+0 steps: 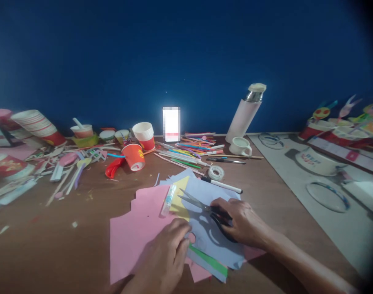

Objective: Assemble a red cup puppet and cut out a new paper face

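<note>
At far left, a leaning stack of nested white-and-red paper cups [38, 124] stands behind craft scraps; a red cup [5, 164] nearer is blurred and cut off by the edge. A pale pink tub [82, 131] has a white stick in it. Farther right, a tilted orange-red paper cup [134, 157] leaves its contents unclear. Near centre, the left hand [171, 249] rests over pink paper [134, 232], its fingertips pinching and partly covering a small pink paper disc [192, 237]. Just right, the right hand [243, 218] grips black-handled metal scissors [209, 208], blades parted and pointing far left, handles partly hidden by fingers, above pale blue paper [218, 190]. At far right, red-and-white cups [342, 132] hold colourful figures, the outermost cut off.
</note>
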The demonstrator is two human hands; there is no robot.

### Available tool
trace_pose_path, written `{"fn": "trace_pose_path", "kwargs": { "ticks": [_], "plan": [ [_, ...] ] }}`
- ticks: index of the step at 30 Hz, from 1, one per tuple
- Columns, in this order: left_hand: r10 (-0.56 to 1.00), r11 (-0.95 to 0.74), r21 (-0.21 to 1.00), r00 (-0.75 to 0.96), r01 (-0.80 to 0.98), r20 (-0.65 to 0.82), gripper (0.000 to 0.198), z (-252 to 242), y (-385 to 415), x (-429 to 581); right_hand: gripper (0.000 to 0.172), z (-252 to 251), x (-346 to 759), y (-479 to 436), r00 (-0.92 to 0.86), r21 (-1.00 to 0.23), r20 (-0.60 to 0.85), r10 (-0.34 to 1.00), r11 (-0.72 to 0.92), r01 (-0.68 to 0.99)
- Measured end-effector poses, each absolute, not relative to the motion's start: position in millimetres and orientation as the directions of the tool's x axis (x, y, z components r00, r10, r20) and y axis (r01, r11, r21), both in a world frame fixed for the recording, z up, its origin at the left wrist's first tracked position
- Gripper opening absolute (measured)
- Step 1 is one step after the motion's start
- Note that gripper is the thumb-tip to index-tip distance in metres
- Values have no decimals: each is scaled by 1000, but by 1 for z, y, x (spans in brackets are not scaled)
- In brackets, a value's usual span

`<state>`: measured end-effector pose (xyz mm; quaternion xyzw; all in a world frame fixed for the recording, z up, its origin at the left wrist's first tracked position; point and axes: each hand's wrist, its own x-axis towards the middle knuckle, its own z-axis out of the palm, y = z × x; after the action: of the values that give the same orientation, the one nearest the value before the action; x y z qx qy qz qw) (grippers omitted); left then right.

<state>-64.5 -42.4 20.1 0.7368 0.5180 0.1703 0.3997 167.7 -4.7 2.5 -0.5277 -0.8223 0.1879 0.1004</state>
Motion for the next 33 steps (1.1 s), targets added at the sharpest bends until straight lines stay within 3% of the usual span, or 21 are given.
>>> {"fn": "trace_pose_path", "kwargs": {
  "ticks": [6, 14, 23, 27, 33],
  "plan": [
    [936, -38, 837, 313, 546, -162, 29, 8, -42, -72, 33, 5, 165, -6, -412, -417, -20, 911, 367, 832],
    [891, 231, 893, 285, 386, -353, 48, 2, -43, -92, 34, 5, 166, -8, -397, -439, -6, 918, 355, 825],
    [803, 415, 866, 336, 279, -493, 48, 14, -29, -76, 28, 8, 169, -2, -413, -489, -45, 910, 340, 803],
    [799, 420, 863, 335, 282, -499, 45, 24, -29, -74, 30, 4, 170, -4, -403, -560, -37, 915, 315, 767],
    [760, 505, 835, 344, 221, -551, 44, 26, -32, -74, 36, -5, 173, -10, -387, -566, -6, 922, 316, 762]
  ]
}}
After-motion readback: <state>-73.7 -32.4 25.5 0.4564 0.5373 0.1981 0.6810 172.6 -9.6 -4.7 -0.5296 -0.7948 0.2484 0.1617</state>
